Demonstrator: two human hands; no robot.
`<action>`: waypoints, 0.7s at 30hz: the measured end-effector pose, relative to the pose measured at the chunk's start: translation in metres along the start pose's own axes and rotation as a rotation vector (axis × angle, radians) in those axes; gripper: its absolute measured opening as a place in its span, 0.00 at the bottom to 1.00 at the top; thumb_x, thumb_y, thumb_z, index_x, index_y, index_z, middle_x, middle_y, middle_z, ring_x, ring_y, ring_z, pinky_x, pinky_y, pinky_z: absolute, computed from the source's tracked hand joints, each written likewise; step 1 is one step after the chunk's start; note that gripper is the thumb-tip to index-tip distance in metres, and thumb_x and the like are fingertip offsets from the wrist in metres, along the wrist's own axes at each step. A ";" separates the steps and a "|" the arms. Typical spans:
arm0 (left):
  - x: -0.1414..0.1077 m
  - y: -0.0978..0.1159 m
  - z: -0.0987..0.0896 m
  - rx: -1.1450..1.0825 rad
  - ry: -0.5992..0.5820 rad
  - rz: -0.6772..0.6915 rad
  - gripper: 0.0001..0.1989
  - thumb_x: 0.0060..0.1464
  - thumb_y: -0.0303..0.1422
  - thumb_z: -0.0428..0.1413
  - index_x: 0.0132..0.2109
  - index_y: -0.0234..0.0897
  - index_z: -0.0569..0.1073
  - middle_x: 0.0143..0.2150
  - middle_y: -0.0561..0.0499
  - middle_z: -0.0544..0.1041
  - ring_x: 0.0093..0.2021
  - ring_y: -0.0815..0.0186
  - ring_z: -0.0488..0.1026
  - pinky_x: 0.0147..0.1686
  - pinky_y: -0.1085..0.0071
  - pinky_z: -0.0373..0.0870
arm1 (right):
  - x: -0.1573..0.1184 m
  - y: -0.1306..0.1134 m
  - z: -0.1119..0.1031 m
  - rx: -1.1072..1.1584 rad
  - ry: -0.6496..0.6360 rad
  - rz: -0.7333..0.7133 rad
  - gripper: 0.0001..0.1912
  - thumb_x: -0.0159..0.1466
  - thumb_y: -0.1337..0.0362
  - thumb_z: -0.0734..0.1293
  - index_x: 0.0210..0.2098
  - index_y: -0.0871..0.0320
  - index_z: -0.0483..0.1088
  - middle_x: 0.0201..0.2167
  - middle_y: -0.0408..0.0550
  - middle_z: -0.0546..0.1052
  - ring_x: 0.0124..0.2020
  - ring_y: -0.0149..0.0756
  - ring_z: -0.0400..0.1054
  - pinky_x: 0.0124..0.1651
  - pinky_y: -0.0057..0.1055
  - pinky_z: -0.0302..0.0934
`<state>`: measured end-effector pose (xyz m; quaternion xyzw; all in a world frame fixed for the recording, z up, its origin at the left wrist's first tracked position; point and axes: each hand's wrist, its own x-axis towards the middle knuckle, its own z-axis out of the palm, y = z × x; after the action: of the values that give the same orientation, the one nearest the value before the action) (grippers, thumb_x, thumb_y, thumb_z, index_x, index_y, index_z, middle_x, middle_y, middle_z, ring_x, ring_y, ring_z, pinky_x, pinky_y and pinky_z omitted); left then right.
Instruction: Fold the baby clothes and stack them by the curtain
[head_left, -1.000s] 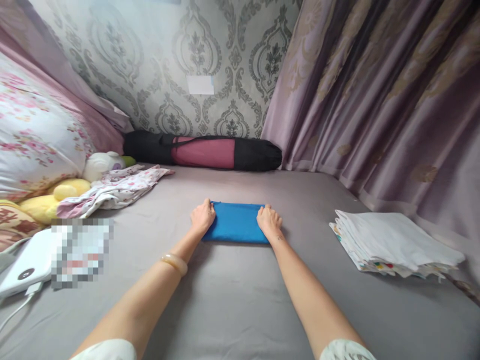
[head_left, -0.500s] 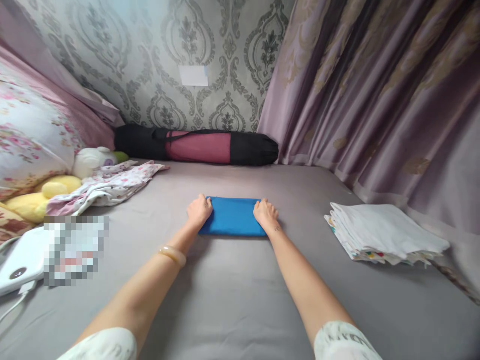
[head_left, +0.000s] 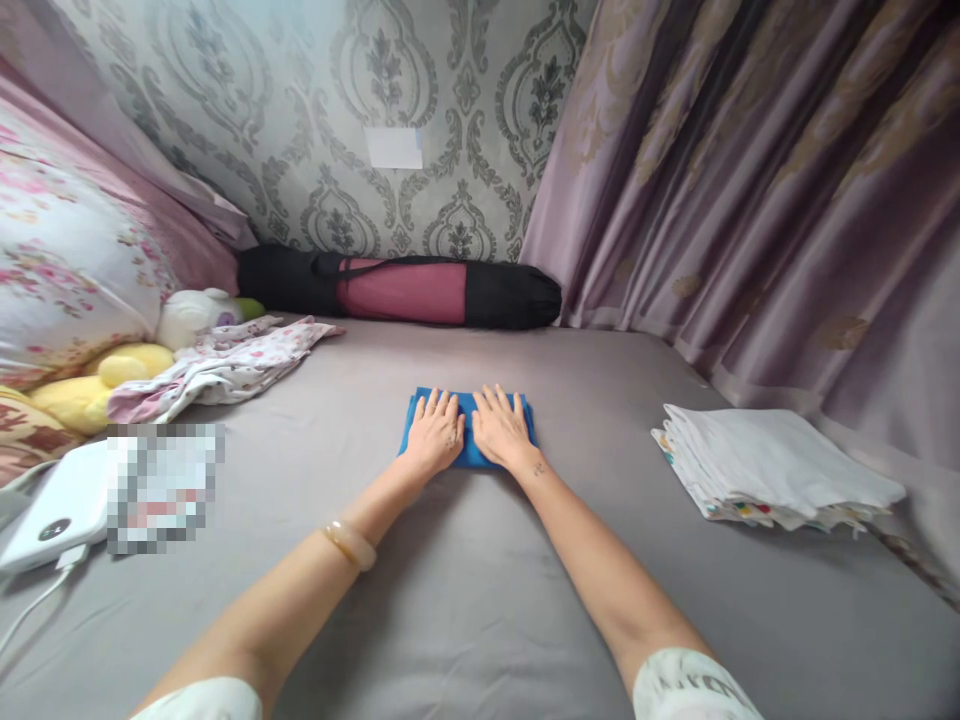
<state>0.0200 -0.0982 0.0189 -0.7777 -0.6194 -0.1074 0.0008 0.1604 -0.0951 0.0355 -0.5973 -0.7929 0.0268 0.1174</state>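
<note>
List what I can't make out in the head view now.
- Head view: part of the blue cloth, under the left hand and right hand.
- Head view: the object beside the white device, pixelated.
- Head view: the rest of the floral pillow, cut by the left edge.

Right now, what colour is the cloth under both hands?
Blue; the cloth shows best in the head view, the only one.
</note>
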 end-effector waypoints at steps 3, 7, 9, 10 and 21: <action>0.000 -0.001 0.010 0.038 -0.032 0.015 0.29 0.67 0.39 0.36 0.68 0.28 0.58 0.70 0.40 0.56 0.72 0.52 0.46 0.69 0.52 0.40 | -0.004 0.000 0.010 0.007 -0.056 0.004 0.27 0.71 0.60 0.51 0.68 0.57 0.55 0.70 0.50 0.53 0.71 0.48 0.40 0.69 0.55 0.32; -0.002 -0.006 0.014 0.025 -0.048 0.005 0.31 0.66 0.44 0.36 0.69 0.35 0.57 0.72 0.42 0.53 0.72 0.51 0.45 0.67 0.46 0.40 | -0.007 0.002 0.012 0.015 -0.078 0.033 0.28 0.70 0.59 0.51 0.69 0.49 0.53 0.72 0.45 0.48 0.72 0.50 0.36 0.68 0.60 0.31; -0.002 -0.005 0.014 0.017 -0.067 -0.020 0.31 0.66 0.46 0.36 0.70 0.39 0.55 0.73 0.41 0.50 0.72 0.49 0.44 0.66 0.41 0.40 | -0.007 0.002 0.011 0.007 -0.091 0.046 0.28 0.70 0.59 0.51 0.69 0.47 0.51 0.72 0.43 0.46 0.72 0.50 0.34 0.67 0.62 0.31; -0.002 -0.005 0.014 0.014 -0.083 -0.036 0.31 0.66 0.46 0.36 0.70 0.40 0.55 0.73 0.40 0.48 0.72 0.49 0.43 0.65 0.40 0.40 | -0.007 0.001 0.011 0.002 -0.102 0.051 0.28 0.70 0.58 0.51 0.70 0.47 0.51 0.73 0.43 0.45 0.72 0.51 0.34 0.67 0.62 0.32; 0.008 -0.005 0.002 0.050 -0.153 -0.036 0.31 0.63 0.47 0.40 0.68 0.39 0.59 0.69 0.33 0.57 0.69 0.44 0.52 0.62 0.37 0.44 | 0.000 -0.001 0.008 -0.028 -0.175 0.065 0.29 0.70 0.57 0.50 0.69 0.48 0.52 0.71 0.48 0.51 0.71 0.54 0.38 0.65 0.66 0.34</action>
<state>0.0177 -0.0890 0.0176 -0.7720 -0.6341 -0.0320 -0.0290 0.1577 -0.0943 0.0282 -0.6196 -0.7807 0.0718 0.0385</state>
